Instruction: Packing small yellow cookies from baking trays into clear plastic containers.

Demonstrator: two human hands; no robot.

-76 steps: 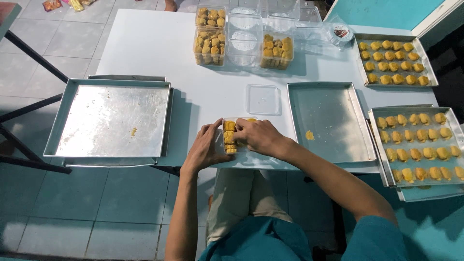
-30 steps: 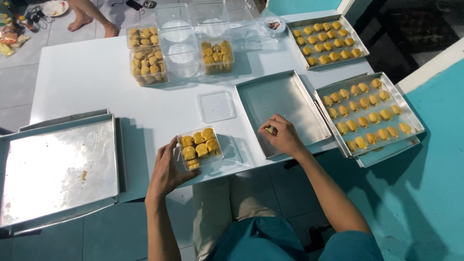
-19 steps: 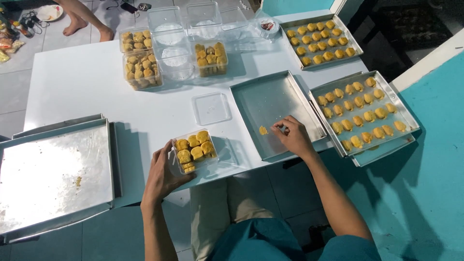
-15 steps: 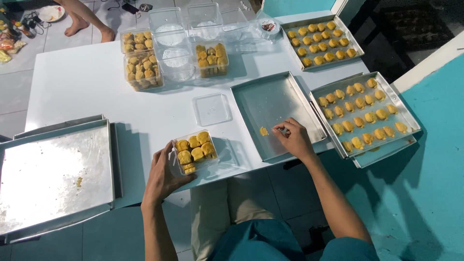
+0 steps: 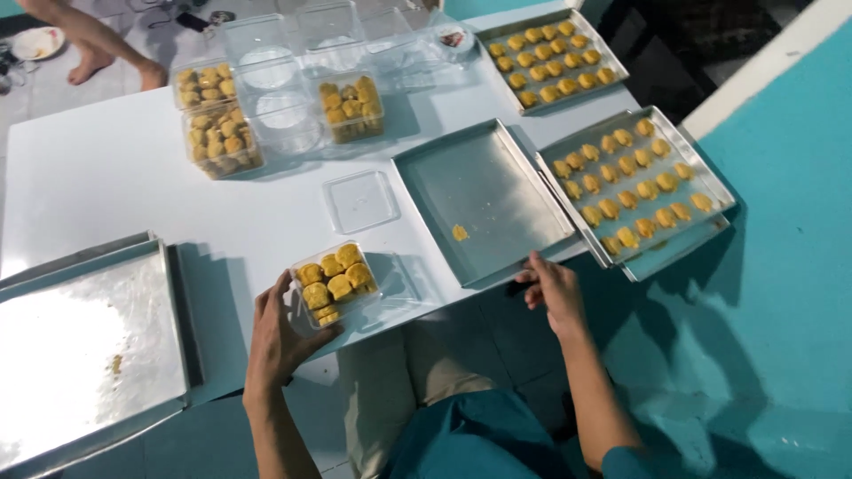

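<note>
My left hand (image 5: 282, 330) holds a clear plastic box (image 5: 335, 283) of yellow cookies at the near edge of the white table (image 5: 115, 182). The box is open on top, and its flat clear lid (image 5: 360, 200) lies apart behind it. My right hand (image 5: 552, 288) rests at the near corner of a nearly bare metal tray (image 5: 484, 200), fingers curled on its rim. One cookie crumb piece (image 5: 460, 232) lies on that tray.
Two trays of yellow cookies (image 5: 635, 188) (image 5: 550, 58) sit to the right. Filled cookie boxes (image 5: 217, 137) (image 5: 351, 106) and empty clear boxes (image 5: 333, 27) stand at the back. A large metal tray (image 5: 84, 341) sits at the left. Another person's bare legs (image 5: 89, 40) show at top left.
My right hand has drawn back from inside the middle tray to its near corner. My left hand stays on the cookie box. The view has shifted left.
</note>
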